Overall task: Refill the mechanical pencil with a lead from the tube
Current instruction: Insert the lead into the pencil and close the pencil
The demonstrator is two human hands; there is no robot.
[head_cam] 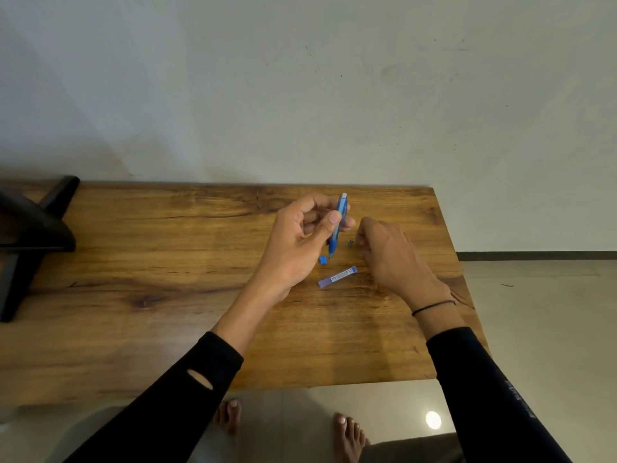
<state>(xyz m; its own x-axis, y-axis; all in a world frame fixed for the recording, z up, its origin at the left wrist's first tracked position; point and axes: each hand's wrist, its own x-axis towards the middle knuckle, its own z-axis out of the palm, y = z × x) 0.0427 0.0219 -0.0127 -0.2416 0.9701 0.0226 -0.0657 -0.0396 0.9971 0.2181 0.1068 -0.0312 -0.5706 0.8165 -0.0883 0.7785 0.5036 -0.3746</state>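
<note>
My left hand (297,242) grips a blue mechanical pencil (338,225) nearly upright, white eraser end up and tip just above the wooden table (167,262). A small blue cap (322,260) lies on the table beside the pencil's tip. The purple lead tube (337,277) lies flat on the table just below, between my two hands. My right hand (390,259) rests knuckles up on the table to the right, its fingertips curled beside a tiny dark piece (351,242). Whether those fingers pinch anything is hidden.
A dark wooden stand (30,235) sits at the table's left end. The table's far edge meets a pale wall. Its right edge (457,262) drops to a tiled floor. My bare feet (347,436) show below the near edge.
</note>
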